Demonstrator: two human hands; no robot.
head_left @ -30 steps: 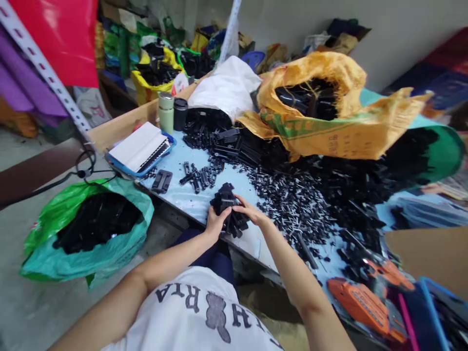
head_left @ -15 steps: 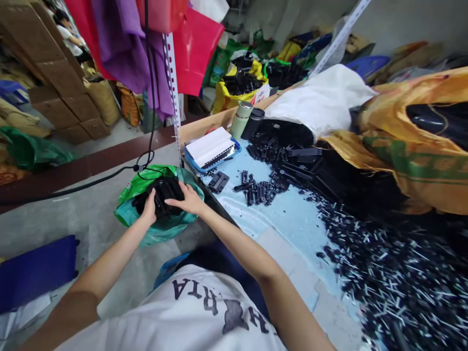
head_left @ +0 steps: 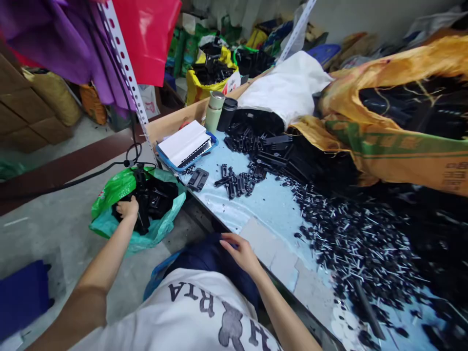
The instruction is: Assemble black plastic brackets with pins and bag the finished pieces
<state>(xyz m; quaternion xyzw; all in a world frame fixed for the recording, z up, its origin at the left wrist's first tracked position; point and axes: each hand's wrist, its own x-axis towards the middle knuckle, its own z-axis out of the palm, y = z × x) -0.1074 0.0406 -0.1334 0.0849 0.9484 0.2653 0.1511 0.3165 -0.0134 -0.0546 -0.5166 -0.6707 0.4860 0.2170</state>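
A green plastic bag [head_left: 161, 229] hangs low at the left of the table, filled with black plastic parts [head_left: 157, 200]. My left hand [head_left: 127, 208] reaches into its left side with curled fingers closed on a black plastic part; the fingertips are partly hidden. Near the table's front edge, above my lap, my right hand [head_left: 239, 251] is empty with its fingers stretched out. On the blue tabletop beside the bag lie a flat black plate-like part [head_left: 198, 179] and a small cluster of black parts [head_left: 237, 183].
A blue tray [head_left: 214, 141] holds white paper. Behind it stand a green flask [head_left: 214, 112] and a black cup [head_left: 228, 113]. A heap of small black pieces with metal pins [head_left: 358, 243] spreads at right, below an orange sack [head_left: 409, 156]. A black cable [head_left: 73, 187] runs by the bag.
My right hand has left the bag and moved right, over to the table edge. My left hand stays among the black parts. The view has swung to the right.
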